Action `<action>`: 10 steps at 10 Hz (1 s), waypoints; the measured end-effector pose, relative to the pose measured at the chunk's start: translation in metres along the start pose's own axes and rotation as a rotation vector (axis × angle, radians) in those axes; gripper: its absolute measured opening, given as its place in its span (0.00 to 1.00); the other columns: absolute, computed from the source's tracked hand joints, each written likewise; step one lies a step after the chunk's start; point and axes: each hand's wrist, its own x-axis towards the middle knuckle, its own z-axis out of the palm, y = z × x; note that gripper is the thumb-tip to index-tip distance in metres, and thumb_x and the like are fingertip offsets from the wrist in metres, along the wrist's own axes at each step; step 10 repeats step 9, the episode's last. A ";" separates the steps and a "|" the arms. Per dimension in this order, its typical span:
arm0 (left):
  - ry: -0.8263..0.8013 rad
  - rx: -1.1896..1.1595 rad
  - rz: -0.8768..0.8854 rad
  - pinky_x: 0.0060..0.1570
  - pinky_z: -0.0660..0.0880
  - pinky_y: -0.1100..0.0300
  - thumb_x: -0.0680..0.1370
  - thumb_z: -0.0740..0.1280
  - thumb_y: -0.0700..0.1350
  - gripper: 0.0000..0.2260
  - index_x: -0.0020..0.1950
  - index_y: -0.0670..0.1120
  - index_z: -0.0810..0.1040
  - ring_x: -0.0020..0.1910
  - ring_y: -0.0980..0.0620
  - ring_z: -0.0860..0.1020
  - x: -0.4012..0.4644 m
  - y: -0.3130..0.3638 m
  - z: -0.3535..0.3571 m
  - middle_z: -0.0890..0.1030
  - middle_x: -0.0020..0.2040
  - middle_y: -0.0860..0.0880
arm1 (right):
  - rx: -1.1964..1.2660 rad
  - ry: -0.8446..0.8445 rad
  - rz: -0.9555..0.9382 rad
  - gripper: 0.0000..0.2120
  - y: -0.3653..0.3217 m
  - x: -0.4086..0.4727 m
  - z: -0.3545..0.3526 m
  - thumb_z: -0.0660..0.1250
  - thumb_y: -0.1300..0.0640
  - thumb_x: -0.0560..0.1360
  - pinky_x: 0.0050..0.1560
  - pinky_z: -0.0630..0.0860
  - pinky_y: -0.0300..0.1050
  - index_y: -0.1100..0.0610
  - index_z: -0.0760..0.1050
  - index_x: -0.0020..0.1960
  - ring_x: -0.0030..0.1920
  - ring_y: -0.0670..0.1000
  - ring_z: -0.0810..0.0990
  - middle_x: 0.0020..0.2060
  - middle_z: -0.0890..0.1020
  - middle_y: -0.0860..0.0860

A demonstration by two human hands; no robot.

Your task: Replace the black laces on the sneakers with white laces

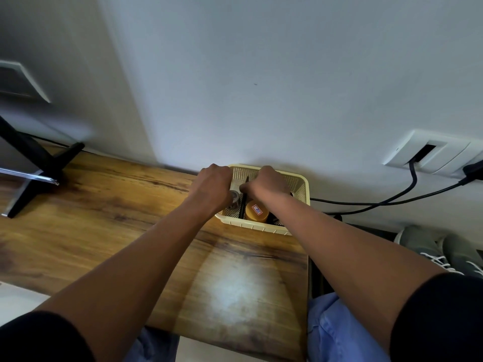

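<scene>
Reaching into basket — both hands; sneakers well apart, right.

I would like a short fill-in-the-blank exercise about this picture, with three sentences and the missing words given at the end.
1. Both hands, the left hand and the right hand, reach into a cream perforated ____ at the wall.
2. The jar inside it has a lid of ____ colour.
3. The grey sneakers on the floor at the right have laces of ____ colour.

Missing words: basket; yellow; white
</scene>
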 end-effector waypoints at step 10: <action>0.054 0.077 -0.077 0.45 0.73 0.56 0.76 0.73 0.50 0.09 0.55 0.50 0.84 0.55 0.41 0.82 -0.004 0.003 -0.001 0.84 0.54 0.46 | -0.162 0.086 -0.200 0.20 0.017 -0.001 0.002 0.69 0.37 0.77 0.42 0.76 0.46 0.56 0.81 0.48 0.47 0.57 0.84 0.43 0.85 0.52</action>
